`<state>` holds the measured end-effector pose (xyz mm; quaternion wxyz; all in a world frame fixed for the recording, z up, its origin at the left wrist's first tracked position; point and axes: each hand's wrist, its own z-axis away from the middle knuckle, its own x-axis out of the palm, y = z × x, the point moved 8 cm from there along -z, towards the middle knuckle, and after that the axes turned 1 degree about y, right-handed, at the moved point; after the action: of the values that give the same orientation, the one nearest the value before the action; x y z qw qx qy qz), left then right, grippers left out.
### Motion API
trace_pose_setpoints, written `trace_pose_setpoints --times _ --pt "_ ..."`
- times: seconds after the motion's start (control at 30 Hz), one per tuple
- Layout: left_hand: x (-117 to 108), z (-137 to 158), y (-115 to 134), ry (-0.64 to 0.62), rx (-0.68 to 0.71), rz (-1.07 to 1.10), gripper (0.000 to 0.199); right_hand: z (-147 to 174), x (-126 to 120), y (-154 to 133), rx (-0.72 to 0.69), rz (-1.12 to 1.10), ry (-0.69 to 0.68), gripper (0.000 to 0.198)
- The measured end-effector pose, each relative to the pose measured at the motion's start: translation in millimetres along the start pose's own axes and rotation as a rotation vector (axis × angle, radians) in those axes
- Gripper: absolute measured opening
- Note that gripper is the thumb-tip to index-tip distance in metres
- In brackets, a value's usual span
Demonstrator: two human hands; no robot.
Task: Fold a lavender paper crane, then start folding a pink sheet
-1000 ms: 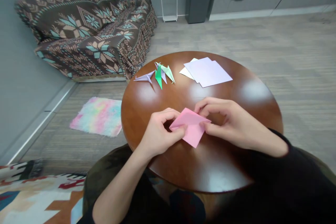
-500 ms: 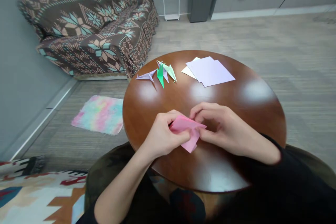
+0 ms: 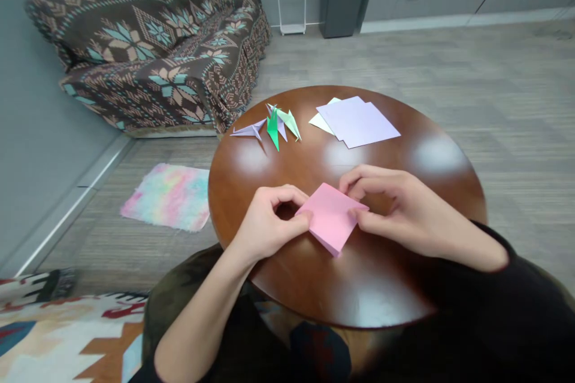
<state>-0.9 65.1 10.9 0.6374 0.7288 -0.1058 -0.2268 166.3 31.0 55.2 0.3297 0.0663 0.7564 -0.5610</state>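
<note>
A folded pink origami paper [image 3: 331, 215], shaped like a small diamond, is held between my two hands above the near half of the table. My left hand [image 3: 272, 221] pinches its left corner, with the thumb on top. At the opposite corner my right hand [image 3: 389, 206] grips with the thumb over the paper and the fingers behind its edge. The lower tip shows layers slightly apart. What the fingertips do under the paper is hidden.
On the round brown table [image 3: 278, 176] several folded paper cranes [image 3: 273, 128] stand at the far left. Flat lilac sheets [image 3: 359, 121] lie over a pale yellow one [image 3: 320, 124] at the back. A patterned sofa [image 3: 148, 54] and fluffy rug [image 3: 168, 197] are to the left.
The pink paper was bent and crumpled-looking between my fingers; now it is spread into a flat diamond. My hands have moved apart, the right one to the right.
</note>
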Motion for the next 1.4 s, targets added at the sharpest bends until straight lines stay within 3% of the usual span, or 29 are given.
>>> trace_pose_setpoints --times 0.33,0.5,0.6,0.73,1.03,1.4 --pt "-8.5 -0.6 -1.6 -0.088 -0.048 -0.031 0.005 5.6 -13.2 12.0 0.071 -0.023 -0.001 0.012" --pt "-18.6 -0.9 6.7 -0.010 0.093 0.072 0.018 3.1 -9.6 12.2 0.053 -0.021 -0.029 0.013" --pt "-1.9 1.2 3.6 -0.116 0.035 -0.041 0.019 0.6 -4.5 7.6 0.019 -0.021 -0.041 0.011" --pt "4.5 3.1 3.8 -0.065 0.028 -0.085 0.008 -1.1 0.7 5.6 0.043 -0.056 -0.001 0.013" --pt "15.3 5.7 7.2 -0.089 0.037 -0.087 0.006 -8.6 30.0 1.8 0.050 -0.160 -0.013 0.012" --pt "14.5 5.7 6.0 -0.072 0.039 -0.036 0.004 -5.3 23.3 5.5 0.062 -0.173 0.015 0.014"
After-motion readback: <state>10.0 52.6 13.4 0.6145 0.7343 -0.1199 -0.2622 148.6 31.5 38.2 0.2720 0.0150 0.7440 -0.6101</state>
